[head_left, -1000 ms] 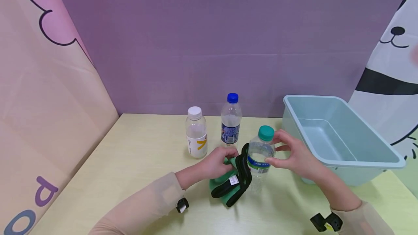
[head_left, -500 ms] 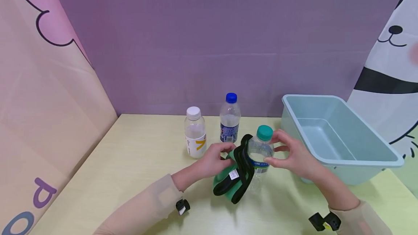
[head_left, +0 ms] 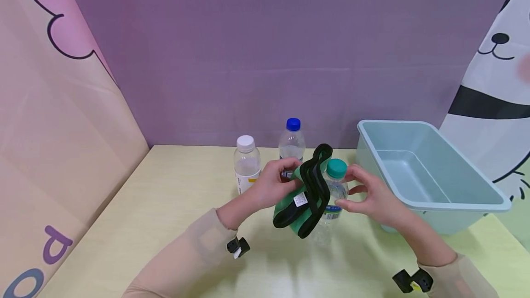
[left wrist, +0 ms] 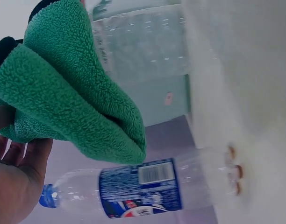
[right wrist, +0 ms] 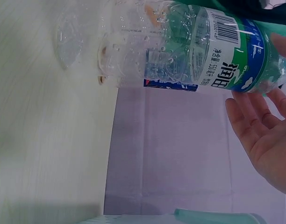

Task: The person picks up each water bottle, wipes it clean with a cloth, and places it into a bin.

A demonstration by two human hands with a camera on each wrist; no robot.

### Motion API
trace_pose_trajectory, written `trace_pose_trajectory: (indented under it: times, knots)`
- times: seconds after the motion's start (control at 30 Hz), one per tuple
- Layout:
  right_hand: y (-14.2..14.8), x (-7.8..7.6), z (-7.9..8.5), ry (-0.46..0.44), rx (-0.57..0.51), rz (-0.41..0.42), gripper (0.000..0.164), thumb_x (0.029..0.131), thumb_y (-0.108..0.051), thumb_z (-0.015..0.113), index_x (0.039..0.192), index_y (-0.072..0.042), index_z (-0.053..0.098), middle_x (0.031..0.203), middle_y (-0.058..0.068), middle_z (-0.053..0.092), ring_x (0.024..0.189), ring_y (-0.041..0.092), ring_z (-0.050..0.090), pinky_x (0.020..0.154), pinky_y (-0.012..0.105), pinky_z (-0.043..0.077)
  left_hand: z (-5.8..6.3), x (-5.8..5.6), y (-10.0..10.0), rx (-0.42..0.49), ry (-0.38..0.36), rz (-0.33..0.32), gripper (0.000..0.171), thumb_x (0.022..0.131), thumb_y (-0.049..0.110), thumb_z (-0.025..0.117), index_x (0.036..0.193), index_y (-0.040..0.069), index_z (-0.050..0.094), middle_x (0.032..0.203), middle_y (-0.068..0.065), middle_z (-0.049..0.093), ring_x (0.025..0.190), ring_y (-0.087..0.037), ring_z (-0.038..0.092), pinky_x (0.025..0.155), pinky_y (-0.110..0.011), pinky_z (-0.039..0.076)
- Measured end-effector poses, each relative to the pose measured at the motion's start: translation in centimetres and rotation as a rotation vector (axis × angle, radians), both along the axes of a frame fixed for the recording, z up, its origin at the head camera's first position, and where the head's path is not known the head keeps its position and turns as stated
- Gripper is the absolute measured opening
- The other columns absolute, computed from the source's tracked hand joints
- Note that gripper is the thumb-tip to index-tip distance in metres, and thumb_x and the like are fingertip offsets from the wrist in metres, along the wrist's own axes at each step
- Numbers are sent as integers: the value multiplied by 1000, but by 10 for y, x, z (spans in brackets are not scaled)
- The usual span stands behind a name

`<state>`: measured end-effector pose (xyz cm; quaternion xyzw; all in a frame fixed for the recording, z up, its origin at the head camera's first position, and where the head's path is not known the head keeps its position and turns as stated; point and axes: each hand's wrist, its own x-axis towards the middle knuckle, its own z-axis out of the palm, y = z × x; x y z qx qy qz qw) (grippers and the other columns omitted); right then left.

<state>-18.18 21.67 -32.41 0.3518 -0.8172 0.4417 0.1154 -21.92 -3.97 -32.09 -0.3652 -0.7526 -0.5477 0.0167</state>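
In the head view, my left hand (head_left: 275, 185) grips a folded green towel (left wrist: 87, 93) with black edging and a small white tag. The towel is held up against the left side of a clear plastic bottle (head_left: 336, 190) with a teal cap, hiding part of it. My right hand (head_left: 372, 197) holds this bottle upright by its upper body, thumb in front and fingers behind. The right wrist view shows its blue, green and white label (right wrist: 236, 51) and droplets on the clear wall. Close behind the towel stands a blue-capped bottle (left wrist: 138, 186), partly covered in the head view.
A white-capped clear bottle (head_left: 247, 164) stands left of the blue-capped one, behind my left wrist. At the right of the table (head_left: 186, 178) is a light blue plastic bin (head_left: 447, 207) with nothing in it. A purple cloth backdrop (head_left: 248, 59) closes off the rear.
My left hand has moved up and to the right, raising the towel along the bottle's side toward its cap. The right hand and its bottle have stayed nearly in place.
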Motion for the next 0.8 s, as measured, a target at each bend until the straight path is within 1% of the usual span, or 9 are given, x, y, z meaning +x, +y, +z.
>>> trace_pose_trajectory:
  times: [0.07, 0.13, 0.23, 0.33, 0.43, 0.53, 0.6, 0.73, 0.8]
  knots:
    - [0, 0, 0, 2, 2, 0, 47, 74, 6, 78, 114, -2, 56, 104, 5, 56, 98, 11, 56, 74, 28, 54, 3, 1, 1, 2, -6, 0, 13, 88, -5, 63, 100, 0, 64, 94, -11, 66, 85, -19, 56, 74, -26, 53]
    - [0, 0, 1, 1, 3, -1, 47, 74, 6, 78, 115, -2, 56, 105, 4, 56, 99, 10, 56, 74, 28, 54, 4, 1, 1, -6, -14, 5, 13, 89, -4, 63, 101, 0, 64, 94, -10, 65, 86, -20, 56, 75, -26, 53]
    - [0, 0, 1, -4, 2, -2, 47, 74, 6, 78, 115, -1, 56, 106, 4, 56, 99, 9, 56, 74, 29, 54, 1, 2, 0, -32, -30, 15, 13, 89, -4, 63, 100, 2, 64, 93, -8, 65, 86, -19, 56, 74, -26, 52]
    - [0, 0, 1, -3, 2, -2, 48, 74, 7, 78, 116, -1, 55, 106, 4, 56, 100, 7, 55, 74, 28, 53, -3, 2, 0, -54, -27, 12, 13, 88, -5, 63, 98, 3, 64, 93, -7, 65, 87, -19, 57, 74, -27, 53]
    - [0, 0, 1, 1, 1, -1, 47, 74, 8, 77, 115, -1, 56, 105, 5, 56, 99, 6, 55, 75, 27, 53, -10, 2, -2, -80, -20, -6, 12, 88, -7, 63, 95, 4, 63, 93, -6, 65, 91, -20, 58, 75, -28, 53]
    - [-1, 0, 1, 4, -1, 0, 47, 74, 8, 77, 114, 0, 56, 105, 4, 56, 99, 5, 55, 75, 27, 53, -19, 1, -3, -130, -18, -25, 13, 88, -7, 63, 93, 5, 63, 92, -3, 64, 93, -19, 57, 75, -27, 52]
    - [-1, 0, 1, 3, -1, -3, 47, 74, 8, 78, 114, 0, 56, 105, 3, 56, 98, 5, 55, 75, 27, 53, -25, -1, -4, -171, -8, -46, 13, 88, -7, 63, 92, 6, 63, 91, -2, 64, 91, -17, 56, 78, -27, 50]
    - [-1, 0, 1, 1, 0, -8, 47, 74, 7, 78, 114, 0, 56, 105, 2, 56, 98, 5, 55, 75, 27, 54, -39, -5, -5, -251, 29, -104, 13, 87, -7, 63, 89, 5, 62, 87, -3, 63, 84, -13, 53, 82, -29, 47]
    - [-2, 0, 0, 4, 2, -10, 47, 73, 7, 78, 114, 0, 56, 105, 2, 56, 97, 5, 55, 74, 27, 54, -45, -8, -5, -292, 42, -130, 13, 87, -7, 63, 87, 5, 61, 84, -2, 62, 80, -11, 52, 82, -27, 46]
